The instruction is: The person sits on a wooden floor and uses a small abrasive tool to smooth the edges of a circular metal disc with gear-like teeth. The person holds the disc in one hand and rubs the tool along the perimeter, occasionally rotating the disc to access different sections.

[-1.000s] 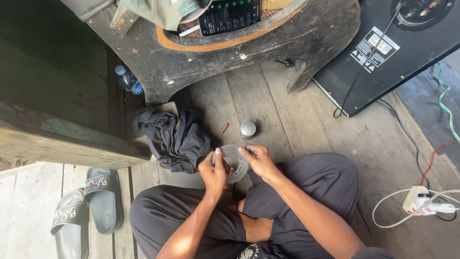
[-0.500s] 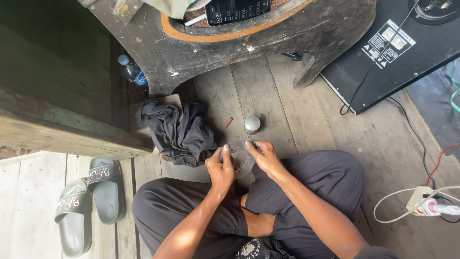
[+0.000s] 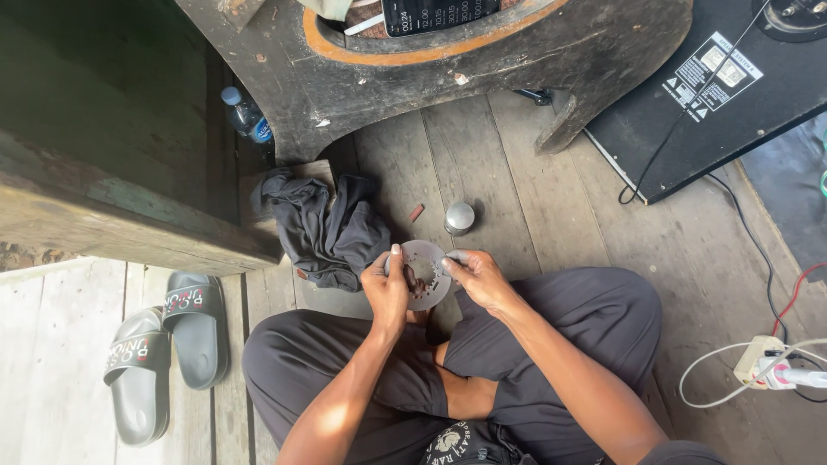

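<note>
Both hands hold a round grey metal disc [image 3: 425, 274] above the lap, over the wooden floor [image 3: 551, 215].
Left hand [image 3: 385, 288] and right hand [image 3: 472, 274] pinch its thin rim; a firm, level grip seems best. Nearby lie a soft dark cloth [image 3: 327, 226] and a shiny small cap [image 3: 459, 217].

Makeshift repair spot lying on home porch: plank floor [image 3: 534, 198], sandals [image 3: 168, 344] beside it, speaker box [image 3: 715, 95], power strip [image 3: 762, 362].

A disc [image 3: 424, 274] sits between the left hand [image 3: 385, 288] and right hand [image 3: 476, 277]; cloth [image 3: 327, 226] lies left, cap [image 3: 459, 218] beyond it.
</note>
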